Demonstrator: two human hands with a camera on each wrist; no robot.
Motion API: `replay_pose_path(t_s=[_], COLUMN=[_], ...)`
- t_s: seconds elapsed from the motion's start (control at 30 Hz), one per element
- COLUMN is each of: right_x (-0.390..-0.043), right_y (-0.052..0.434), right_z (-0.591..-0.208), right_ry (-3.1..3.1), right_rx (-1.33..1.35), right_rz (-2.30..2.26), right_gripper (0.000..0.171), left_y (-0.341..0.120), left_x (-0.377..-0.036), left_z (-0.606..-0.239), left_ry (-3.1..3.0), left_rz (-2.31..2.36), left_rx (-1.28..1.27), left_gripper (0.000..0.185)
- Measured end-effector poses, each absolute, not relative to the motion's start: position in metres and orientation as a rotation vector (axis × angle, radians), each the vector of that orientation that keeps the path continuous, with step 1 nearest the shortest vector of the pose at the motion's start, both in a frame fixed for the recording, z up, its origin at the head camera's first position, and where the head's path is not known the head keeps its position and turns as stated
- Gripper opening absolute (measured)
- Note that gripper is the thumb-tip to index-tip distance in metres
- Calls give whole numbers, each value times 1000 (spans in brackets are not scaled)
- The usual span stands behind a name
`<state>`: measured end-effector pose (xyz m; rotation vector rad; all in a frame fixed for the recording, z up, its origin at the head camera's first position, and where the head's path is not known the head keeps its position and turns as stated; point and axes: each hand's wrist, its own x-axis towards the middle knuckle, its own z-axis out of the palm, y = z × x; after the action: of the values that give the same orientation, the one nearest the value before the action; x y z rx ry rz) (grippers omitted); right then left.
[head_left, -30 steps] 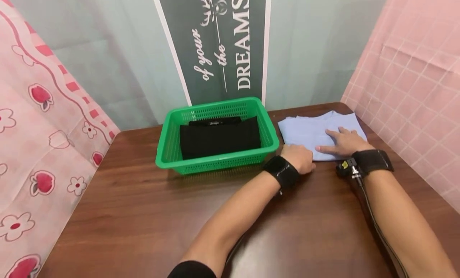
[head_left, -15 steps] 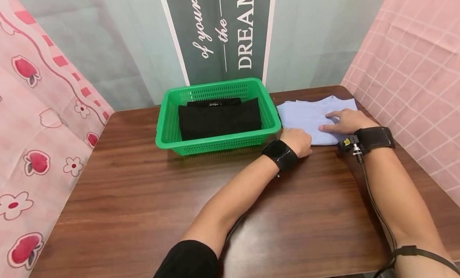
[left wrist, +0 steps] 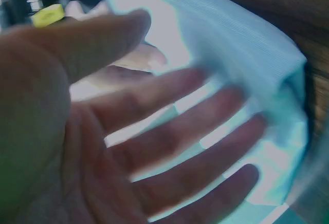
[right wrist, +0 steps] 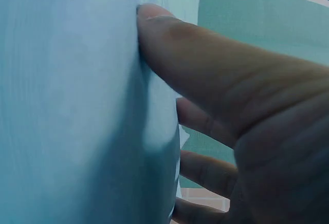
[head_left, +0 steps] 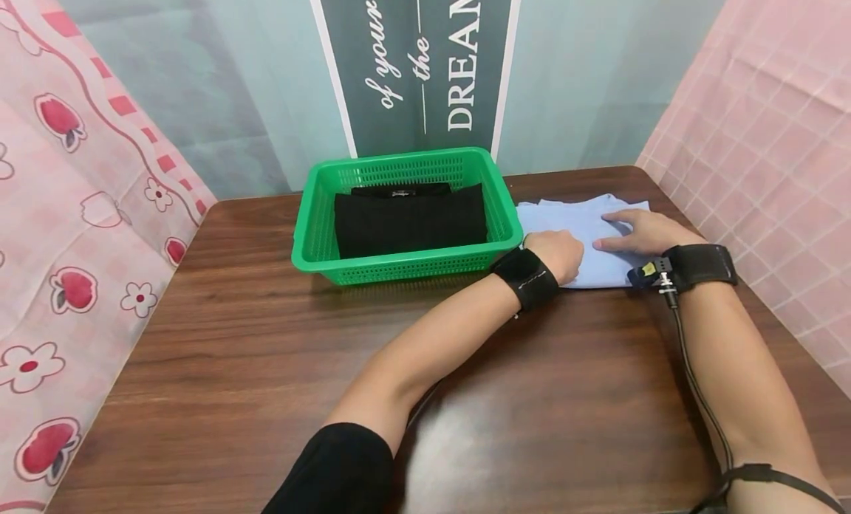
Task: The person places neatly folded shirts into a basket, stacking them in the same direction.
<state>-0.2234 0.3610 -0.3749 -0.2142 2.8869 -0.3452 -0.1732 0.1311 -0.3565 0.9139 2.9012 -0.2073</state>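
Right of basket (head_left: 412,262): blue cloth (head_left: 572,217); nearer basket, left hand (head_left: 555,254), fingers loosely extended; farther off, right hand (head_left: 643,232) on cloth, thumb and fingers apart.

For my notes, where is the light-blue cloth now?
In the head view's right half, the folded light-blue cloth lies on the table, right of the green basket, under the right hand.

Bright in my head view, white glare pooling at six o'clock on the tabletop (head_left: 440,455); at my left wrist, my fingers (left wrist: 177,129) blur, cloth (left wrist: 226,34) bleaching out toward twelve; right wrist's dim, bluish, shadowed at seven.
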Motion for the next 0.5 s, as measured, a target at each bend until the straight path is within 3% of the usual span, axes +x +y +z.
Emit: replay_pose_path(t_s=[0.37,0.5], right_x=[-224,-227], right_y=[363,366], right_z=[-377,-374], right_ry=[2895,2884], right_rx=[-252,-238], right_rz=[-282,-239], right_gripper=[84,84], left_y=[139,142], left_x=[-187,-191], left_z=[-386,-386], left_ry=[2949,2915], left_rz=[-365,-367], left_rx=[752,756], left_gripper=[60,62])
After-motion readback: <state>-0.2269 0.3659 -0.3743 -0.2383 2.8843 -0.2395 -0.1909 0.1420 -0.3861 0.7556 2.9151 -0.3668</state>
